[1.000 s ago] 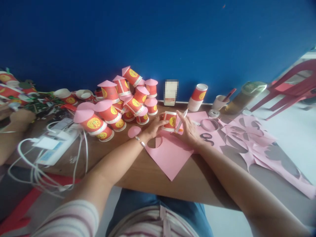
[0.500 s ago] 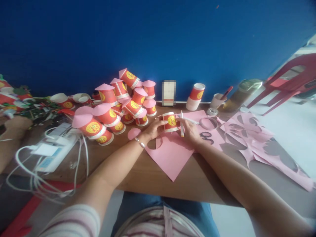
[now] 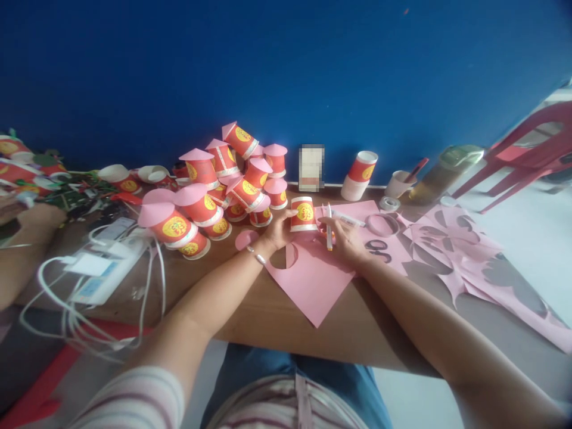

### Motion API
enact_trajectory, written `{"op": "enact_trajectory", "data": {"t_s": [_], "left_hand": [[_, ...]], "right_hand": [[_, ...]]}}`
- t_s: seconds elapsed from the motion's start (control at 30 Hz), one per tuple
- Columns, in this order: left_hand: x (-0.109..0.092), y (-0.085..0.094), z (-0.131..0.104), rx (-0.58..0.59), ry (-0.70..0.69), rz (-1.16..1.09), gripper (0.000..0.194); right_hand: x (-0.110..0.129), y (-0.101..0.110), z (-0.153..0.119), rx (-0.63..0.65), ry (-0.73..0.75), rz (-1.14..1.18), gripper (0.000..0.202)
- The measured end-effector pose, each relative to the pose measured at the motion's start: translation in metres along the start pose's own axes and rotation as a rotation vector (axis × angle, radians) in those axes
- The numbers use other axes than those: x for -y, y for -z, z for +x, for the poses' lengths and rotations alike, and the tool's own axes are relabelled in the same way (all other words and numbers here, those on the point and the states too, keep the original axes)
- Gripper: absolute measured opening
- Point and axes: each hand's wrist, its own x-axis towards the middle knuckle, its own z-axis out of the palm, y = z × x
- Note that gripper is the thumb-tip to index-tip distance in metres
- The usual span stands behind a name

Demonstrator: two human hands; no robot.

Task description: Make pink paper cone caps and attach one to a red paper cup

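Our left hand (image 3: 281, 231) grips the red paper cup (image 3: 304, 215) by its side, and we've got it above the pink paper sheet (image 3: 315, 286): narrow end up, wide rim down, long axis close to upright, yellow emblem (image 3: 305, 212) facing us. Meanwhile our right hand (image 3: 347, 239) pinches the white marker (image 3: 329, 227) just beside it, orange end nearest us.

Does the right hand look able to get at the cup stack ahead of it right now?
Probably yes: nothing tall stands between the right hand and the cup stack. But that hand holds a marker, which may hinder a full grip.
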Motion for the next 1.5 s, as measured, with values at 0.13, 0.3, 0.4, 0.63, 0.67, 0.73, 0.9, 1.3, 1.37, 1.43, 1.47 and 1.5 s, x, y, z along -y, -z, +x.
{"op": "enact_trajectory", "data": {"t_s": [0.13, 0.3, 0.4, 0.63, 0.67, 0.73, 0.9, 1.3, 1.37, 1.43, 1.47, 1.5], "left_hand": [[-0.003, -0.001, 0.0, 0.039, 0.003, -0.03, 0.038], [-0.003, -0.002, 0.0, 0.109, 0.027, -0.001, 0.049], [-0.003, -0.002, -0.001, 0.131, 0.038, 0.015, 0.053], [-0.01, 0.001, -0.005, 0.191, -0.003, 0.118, 0.058], [-0.01, 0.001, -0.006, 0.209, -0.017, 0.133, 0.058], [-0.011, 0.002, -0.006, 0.235, -0.046, 0.15, 0.058], [-0.008, 0.001, -0.001, 0.201, -0.041, 0.13, 0.053], [-0.002, -0.007, -0.007, -0.029, -0.111, 0.434, 0.028], [-0.002, -0.007, -0.007, -0.042, -0.099, 0.45, 0.029], [-0.002, -0.007, -0.006, -0.062, -0.08, 0.476, 0.032], [-0.001, -0.006, -0.006, -0.065, -0.073, 0.493, 0.034], [0.0, -0.005, -0.004, -0.063, -0.07, 0.51, 0.035]], "right_hand": [[0.0, 0.001, 0.001, 0.033, -0.023, -0.023, 0.043], [-0.007, -0.001, 0.001, 0.028, -0.044, -0.062, 0.035], [-0.009, -0.002, 0.0, 0.044, -0.046, -0.081, 0.034], [-0.01, -0.001, 0.0, 0.049, -0.101, -0.092, 0.037], [-0.01, -0.001, 0.0, 0.049, -0.102, -0.093, 0.039], [-0.01, 0.0, 0.001, 0.047, -0.106, -0.098, 0.038], [-0.011, 0.001, 0.002, 0.045, -0.119, -0.132, 0.029], [-0.01, 0.012, 0.006, 0.186, -0.04, -0.111, 0.03], [-0.013, 0.011, 0.005, 0.21, -0.044, -0.107, 0.033], [-0.017, 0.01, 0.003, 0.218, -0.066, -0.115, 0.035], [-0.018, 0.009, 0.002, 0.214, -0.074, -0.121, 0.036], [-0.019, 0.008, 0.002, 0.205, -0.078, -0.121, 0.035]]}}
